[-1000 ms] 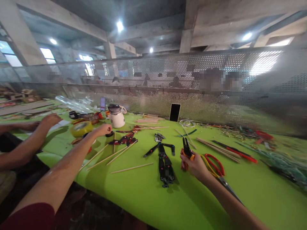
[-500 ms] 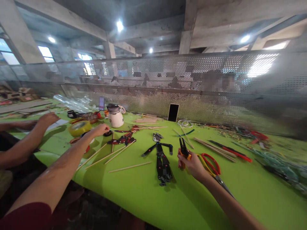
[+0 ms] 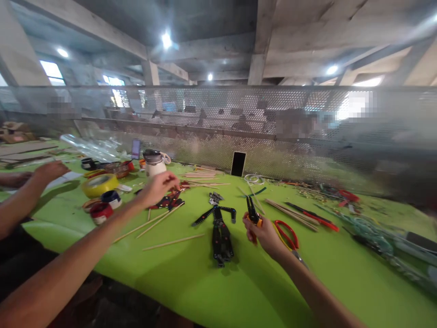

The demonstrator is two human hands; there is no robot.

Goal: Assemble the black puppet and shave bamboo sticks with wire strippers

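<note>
Toward two o'clock from the black figure (image 3: 217, 219), pliers (image 3: 251, 209) are clamped in the right hand (image 3: 266, 234); probably stiff, they are best held by the orange handles (image 3: 259, 222). Toward ten, whether the left hand's (image 3: 160, 186) fingers meet cannot be told.

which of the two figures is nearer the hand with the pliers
The black figure, just left of the right hand; the red-and-black figure lies farther off, partly behind the left hand.
</note>
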